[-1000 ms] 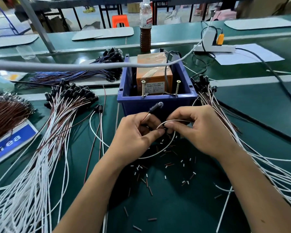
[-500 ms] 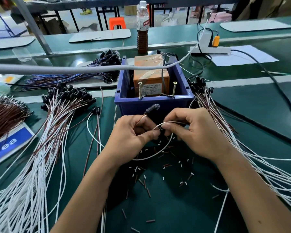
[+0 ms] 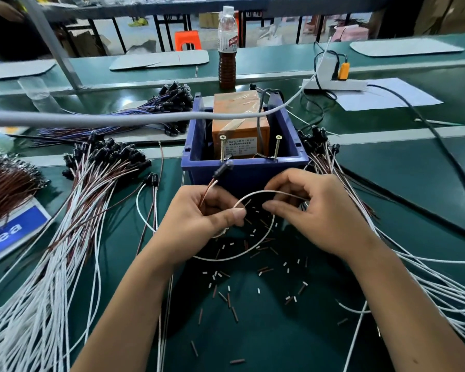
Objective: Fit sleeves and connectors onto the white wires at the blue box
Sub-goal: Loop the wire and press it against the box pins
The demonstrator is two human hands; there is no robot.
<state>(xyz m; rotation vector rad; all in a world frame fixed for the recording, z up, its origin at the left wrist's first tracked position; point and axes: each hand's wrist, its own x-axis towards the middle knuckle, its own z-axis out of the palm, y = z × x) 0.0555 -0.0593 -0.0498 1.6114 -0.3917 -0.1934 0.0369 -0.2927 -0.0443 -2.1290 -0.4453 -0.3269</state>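
You're mid-sleeving on one wire, right in front of the blue box (image 3: 242, 170). Your left hand (image 3: 199, 224) has its fingers curled and thumb pressed down, pinching a wire pair just in front of the box's near wall; the black connector (image 3: 222, 169) on that pair sticks up over the box's front rim. The white wire (image 3: 263, 237) loops from that pinch out in front of the box and back up to your right hand (image 3: 317, 213), which is curled with thumb and forefinger pinched together near the wire's free end (I can't tell whether a sleeve is between those fingertips, too small to see). The two pinches sit near each other but apart, just in front of the box. Loose sleeves (image 3: 227, 299), white and brown, are scattered on the green mat (image 3: 279, 339) nearer to you than the box. Finished leads with black ends lie fanned out left of the box (image 3: 102, 157), with another bunch right of it (image 3: 317, 135). My read: you're lining up the wire end for a sleeve, not yet seating it. Next move needs the wire tip held stiff and short past your left pinch so it doesn't buckle, and the sleeve bore aimed straight along it, then slid on. Keep the loop slack so it doesn't tug the tip off axis.
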